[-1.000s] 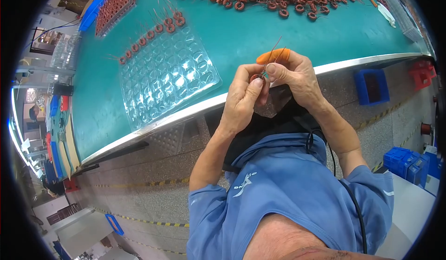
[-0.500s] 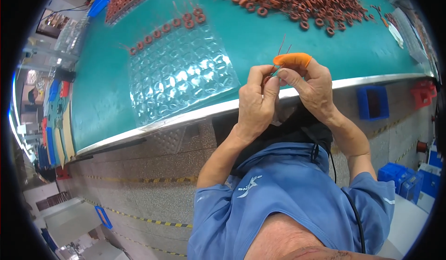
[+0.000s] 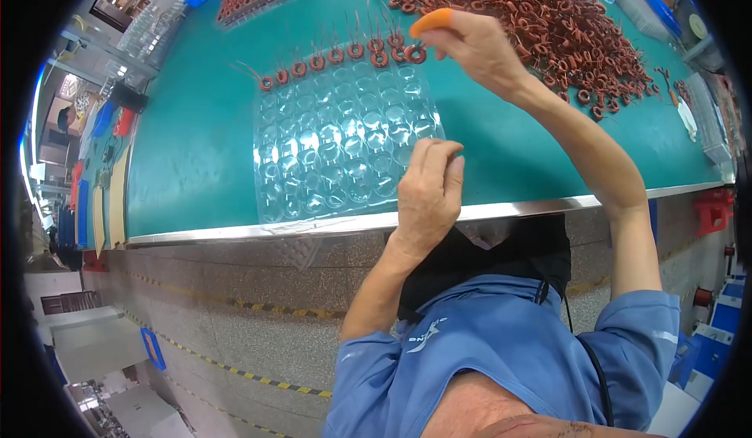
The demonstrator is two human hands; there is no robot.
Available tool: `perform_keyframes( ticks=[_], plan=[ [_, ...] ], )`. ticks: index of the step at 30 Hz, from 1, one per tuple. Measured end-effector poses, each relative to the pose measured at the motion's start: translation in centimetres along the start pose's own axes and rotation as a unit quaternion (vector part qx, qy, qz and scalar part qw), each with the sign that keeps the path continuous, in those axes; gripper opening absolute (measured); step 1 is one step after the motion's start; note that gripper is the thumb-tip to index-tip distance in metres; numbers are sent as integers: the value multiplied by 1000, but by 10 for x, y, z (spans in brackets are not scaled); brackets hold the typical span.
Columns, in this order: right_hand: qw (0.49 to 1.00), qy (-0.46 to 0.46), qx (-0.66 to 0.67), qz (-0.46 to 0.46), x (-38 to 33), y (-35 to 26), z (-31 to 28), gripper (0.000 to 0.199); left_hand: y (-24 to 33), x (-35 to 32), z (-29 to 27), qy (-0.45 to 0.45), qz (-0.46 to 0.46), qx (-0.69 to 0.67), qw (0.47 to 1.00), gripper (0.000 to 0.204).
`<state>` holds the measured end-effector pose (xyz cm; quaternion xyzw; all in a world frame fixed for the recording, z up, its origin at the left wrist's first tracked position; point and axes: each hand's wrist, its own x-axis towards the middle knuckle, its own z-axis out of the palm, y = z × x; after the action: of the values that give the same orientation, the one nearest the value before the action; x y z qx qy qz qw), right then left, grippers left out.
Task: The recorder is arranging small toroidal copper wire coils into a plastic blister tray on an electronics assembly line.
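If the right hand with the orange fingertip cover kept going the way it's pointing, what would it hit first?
The right hand points left along the row of red coil rings at the clear tray's far edge. It would probably meet the nearest ring first, though depth is unclear.

Blue short-sleeve shirt, black apron (maybe); orange finger cot (image 3: 432, 20).

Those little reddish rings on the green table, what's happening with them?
A person at a teal workbench is filling a clear plastic blister tray with small reddish wound rings. The right hand, an orange cot on one finger, is placing a ring at the end of the row along the tray's far edge. The left hand rests on the tray's near corner. A big loose pile of rings lies beyond.
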<state>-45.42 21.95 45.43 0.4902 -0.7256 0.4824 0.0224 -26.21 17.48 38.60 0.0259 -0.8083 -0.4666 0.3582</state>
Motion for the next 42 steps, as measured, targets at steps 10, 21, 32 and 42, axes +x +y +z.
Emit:
perform_keyframes(
  ticks=[10,21,32,42],
  plan=[
    [982,-66,-170,-42,17,27,10,24,-1,0,0,-34,-5,-36,999,11],
    [814,-106,-570,-44,-70,84,-98,32,3,1,0,-29,-20,-22,999,7],
    [946,88,-311,-30,-70,47,-147,20,6,1,10,-10,-10,16,1000,7],
    [978,-13,166,127,-111,-62,-110,23,53,20,52,-97,-209,-447,864,45]
  ],
)
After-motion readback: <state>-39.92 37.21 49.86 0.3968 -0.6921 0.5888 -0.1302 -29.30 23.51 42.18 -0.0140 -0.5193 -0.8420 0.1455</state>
